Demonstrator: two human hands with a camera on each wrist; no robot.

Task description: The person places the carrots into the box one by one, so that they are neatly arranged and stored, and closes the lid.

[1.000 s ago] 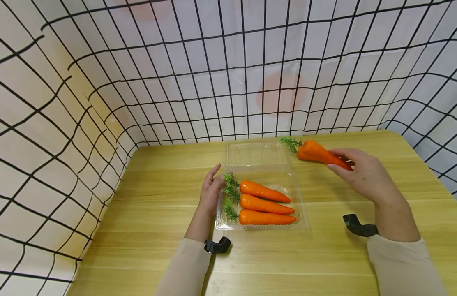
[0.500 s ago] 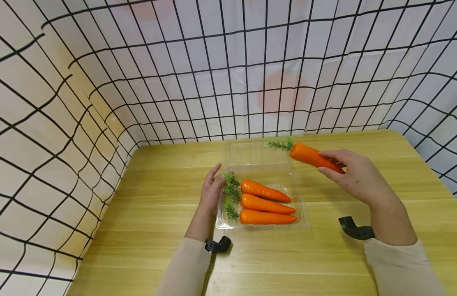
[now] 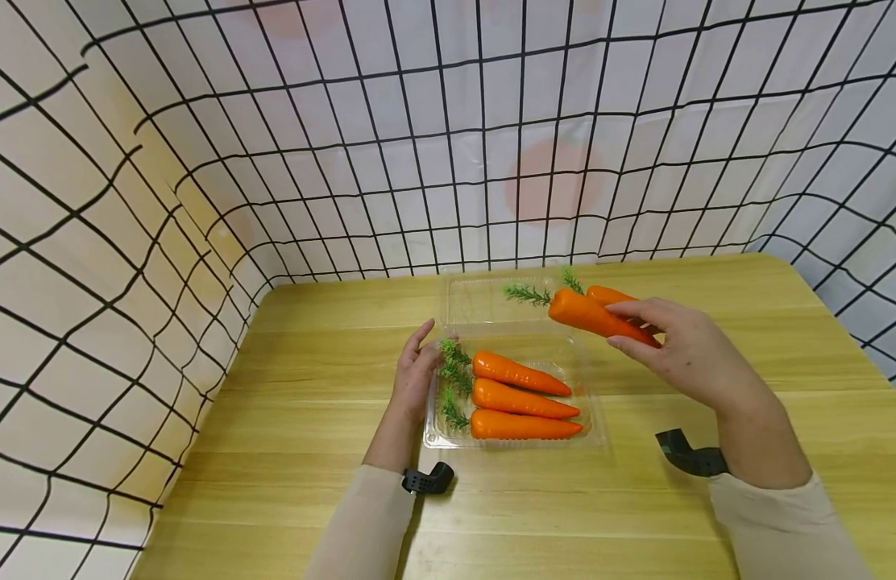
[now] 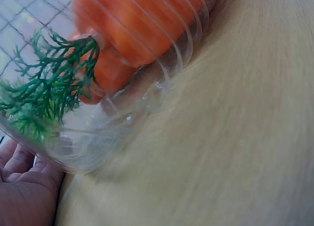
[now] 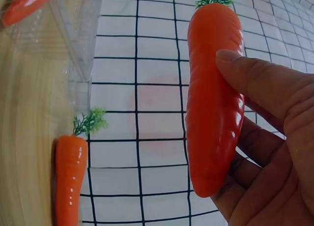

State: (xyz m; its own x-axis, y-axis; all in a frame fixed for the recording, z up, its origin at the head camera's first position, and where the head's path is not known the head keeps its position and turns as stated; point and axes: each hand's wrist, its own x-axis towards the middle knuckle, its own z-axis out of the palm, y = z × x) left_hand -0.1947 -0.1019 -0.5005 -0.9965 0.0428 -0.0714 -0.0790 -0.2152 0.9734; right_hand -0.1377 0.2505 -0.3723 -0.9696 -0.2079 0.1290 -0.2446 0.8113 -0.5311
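A clear plastic clamshell box [image 3: 437, 441] lies with its lid folded back, and three orange carrots [image 3: 524, 424] with green tops lie side by side in it. My left hand [image 3: 413, 372] rests against the box's left side, its fingers loosely extended; in the left wrist view the fingers [image 4: 22, 159] touch the outer wall. Above the table, to the right of the lid, my right hand [image 3: 690, 346] pinches another carrot [image 3: 582, 312] near its tapered end, the green top pointing left. The right wrist view shows the thumb across this held carrot [image 5: 213, 103].
One more carrot [image 3: 611, 293] lies on the wooden table [image 3: 303, 362] behind the held one, partly hidden by it. The raised lid [image 3: 491, 302] lies flat toward the back. A black-gridded white cloth [image 3: 455, 145] encloses the back and sides.
My right hand has moved left with the carrot, toward the lid, and the carrot lying behind it has come into view. My left hand stays at the box.
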